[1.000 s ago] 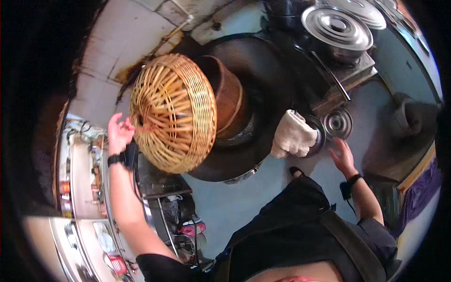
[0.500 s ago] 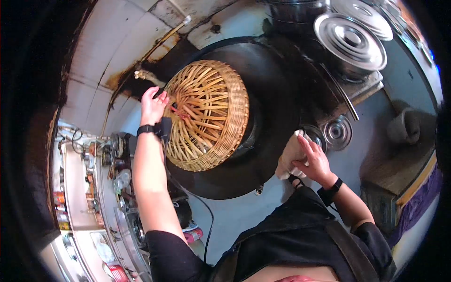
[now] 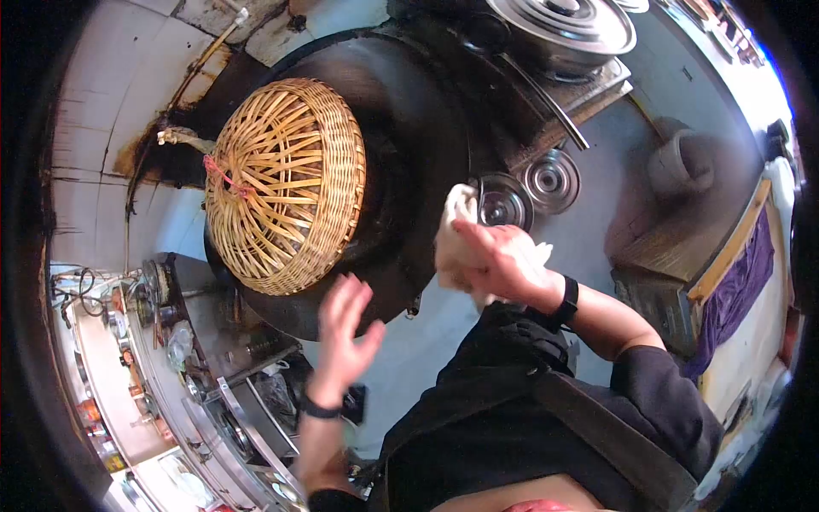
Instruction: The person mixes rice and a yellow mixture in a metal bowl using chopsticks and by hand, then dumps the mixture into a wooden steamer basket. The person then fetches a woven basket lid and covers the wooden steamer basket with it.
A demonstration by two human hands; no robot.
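Note:
A woven bamboo basket [image 3: 337, 162] rests dome outward at the left side of a large black wok [image 3: 414, 145]; a red string is tied at its centre. My left hand [image 3: 344, 337] is in the air just below the basket's lower edge, apart from it, fingers spread and holding nothing. My right hand [image 3: 509, 260] grips a white cloth [image 3: 461, 230] near the right rim of the wok. Some of the cloth bunches out past the fingers, and the palm side is hidden.
A lidded metal pot [image 3: 572, 30] stands on the stove ledge at the upper right, beside a long handle [image 3: 546, 98]. Round metal lids [image 3: 551, 181] lie below it. A grey bucket [image 3: 685, 166] is farther right. Shelves with kitchenware [image 3: 119, 358] line the left.
My left hand has left the basket's top and come down towards my body. My right hand has lifted with the cloth. The view has shifted, so the basket appears farther left.

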